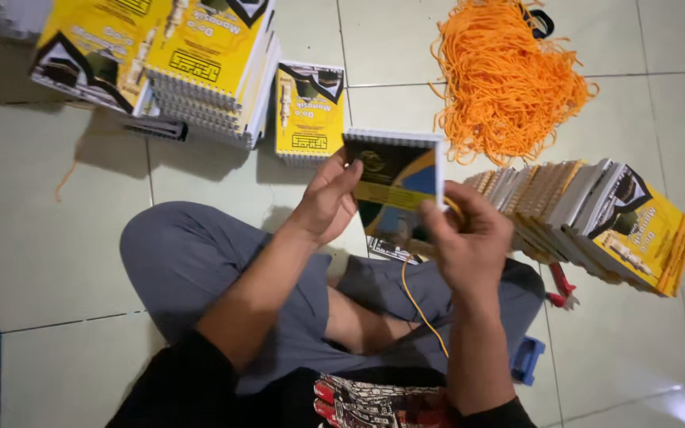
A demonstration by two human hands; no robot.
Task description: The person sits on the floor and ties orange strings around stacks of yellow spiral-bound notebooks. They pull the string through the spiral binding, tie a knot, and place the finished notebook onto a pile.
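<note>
- The left hand (pixel 328 198) is closing its grip on the left edge of a small spiral-bound booklet (pixel 396 186), holding it above the lap.
- The right hand (pixel 469 238) is pinching an orange cord (pixel 422 305) at the booklet's right edge.
- A pile of orange cords (pixel 505 75) is lying on the tiled floor (pixel 41 254).
- Yellow booklet stacks (pixel 596 222) are sitting on the floor nearby.

The left hand (pixel 328 198) is raised with fingers curled in a grip; the right hand (pixel 469 238) pinches beside it.
</note>
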